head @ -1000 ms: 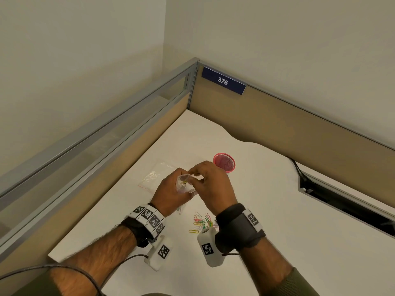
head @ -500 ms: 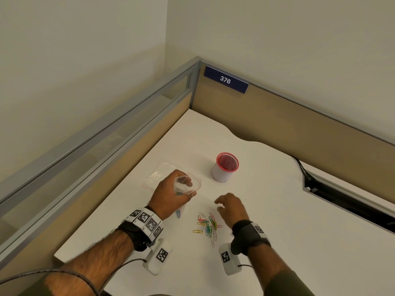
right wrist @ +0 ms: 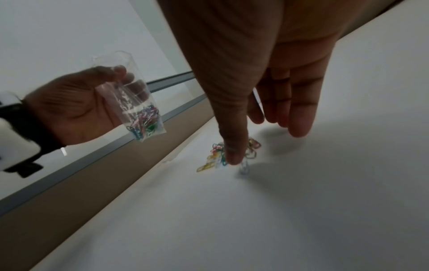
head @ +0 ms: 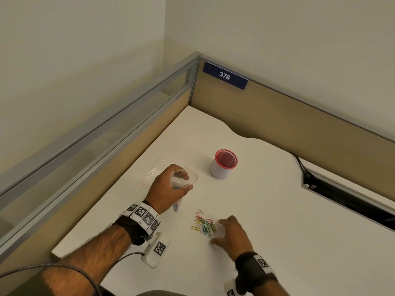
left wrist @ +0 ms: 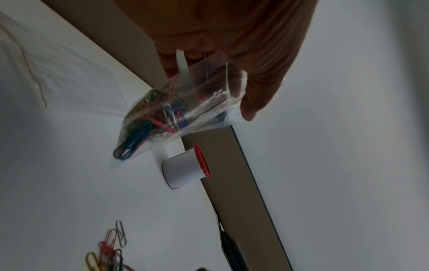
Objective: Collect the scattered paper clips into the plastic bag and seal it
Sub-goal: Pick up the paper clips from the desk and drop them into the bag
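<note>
My left hand (head: 168, 189) holds a small clear plastic bag (head: 181, 178) upright above the desk, its mouth held open by the fingers. Several coloured paper clips sit in the bag's bottom (left wrist: 148, 126), also seen in the right wrist view (right wrist: 145, 121). A loose heap of coloured paper clips (head: 204, 224) lies on the white desk. My right hand (head: 229, 233) hovers just right of the heap, fingers straight and spread, thumb tip (right wrist: 234, 154) down at the clips (right wrist: 218, 155). It holds nothing.
A second clear bag (head: 155, 170) lies flat on the desk behind my left hand. A white cup with a red mesh rim (head: 223, 164) stands beyond the clips. Tan partition walls (head: 299, 124) close the desk's back and left; a cable slot (head: 346, 201) opens at right.
My right hand left the bag's mouth and came down to the right of the clip heap on the desk. My left hand kept holding the open bag in place.
</note>
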A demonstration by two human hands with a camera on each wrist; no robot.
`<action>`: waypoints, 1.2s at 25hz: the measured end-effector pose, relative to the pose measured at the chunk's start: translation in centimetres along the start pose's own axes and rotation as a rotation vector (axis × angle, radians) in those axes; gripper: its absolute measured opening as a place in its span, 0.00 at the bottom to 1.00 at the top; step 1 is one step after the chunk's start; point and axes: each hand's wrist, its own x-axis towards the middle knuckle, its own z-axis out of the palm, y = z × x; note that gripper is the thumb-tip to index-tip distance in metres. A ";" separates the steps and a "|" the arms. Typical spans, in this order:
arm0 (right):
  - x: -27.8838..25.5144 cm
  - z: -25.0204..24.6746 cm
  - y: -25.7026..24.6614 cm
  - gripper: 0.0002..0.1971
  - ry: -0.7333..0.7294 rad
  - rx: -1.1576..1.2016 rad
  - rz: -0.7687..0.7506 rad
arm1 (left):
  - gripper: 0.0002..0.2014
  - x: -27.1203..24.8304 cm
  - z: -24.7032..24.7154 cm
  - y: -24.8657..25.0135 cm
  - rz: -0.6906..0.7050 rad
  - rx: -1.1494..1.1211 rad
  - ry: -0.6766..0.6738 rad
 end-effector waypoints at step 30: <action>2.1 -0.6 -1.7 0.34 -0.128 -0.242 -0.283 | 0.17 -0.1 0.0 0.4 -0.009 -0.003 0.008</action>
